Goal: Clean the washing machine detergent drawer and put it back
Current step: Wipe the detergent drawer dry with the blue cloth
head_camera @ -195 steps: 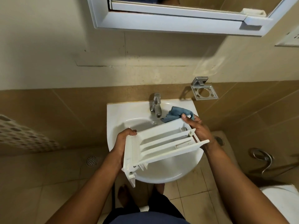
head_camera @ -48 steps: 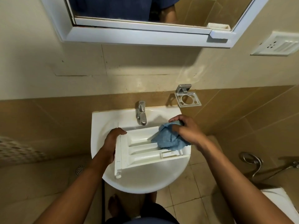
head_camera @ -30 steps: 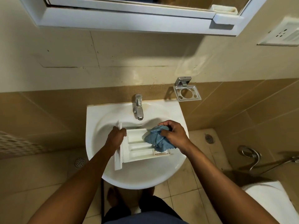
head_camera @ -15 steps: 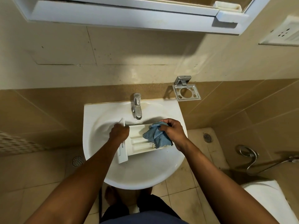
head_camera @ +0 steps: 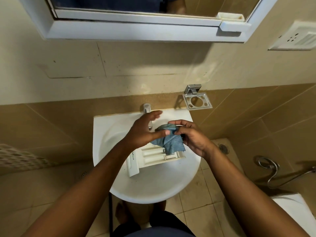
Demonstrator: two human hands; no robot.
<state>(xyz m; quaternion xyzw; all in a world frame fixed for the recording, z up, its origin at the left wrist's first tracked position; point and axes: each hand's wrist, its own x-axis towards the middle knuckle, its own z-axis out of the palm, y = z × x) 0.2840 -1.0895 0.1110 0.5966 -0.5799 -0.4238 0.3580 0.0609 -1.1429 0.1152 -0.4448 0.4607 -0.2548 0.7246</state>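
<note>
The white detergent drawer (head_camera: 153,158) lies flat in the white sink (head_camera: 153,190), compartments up, its front panel toward the lower left. Neither hand touches it. Above the drawer my right hand (head_camera: 193,137) pinches a crumpled blue cloth (head_camera: 172,142) by its upper edge, and the rest of the cloth hangs down over the drawer's far right end. My left hand (head_camera: 145,130) hovers beside it with the fingers stretched toward the tap (head_camera: 147,108) and the thumb against the cloth.
A metal soap holder (head_camera: 197,101) is fixed to the wall right of the tap. A mirror cabinet (head_camera: 133,29) hangs overhead. A toilet (head_camera: 297,211) and a hose hook (head_camera: 268,166) are at the right. My feet stand on the tiled floor under the sink.
My left hand has let go of the drawer's front panel and risen to the cloth. The drawer now rests in the sink. My right hand lifted the cloth off the compartments.
</note>
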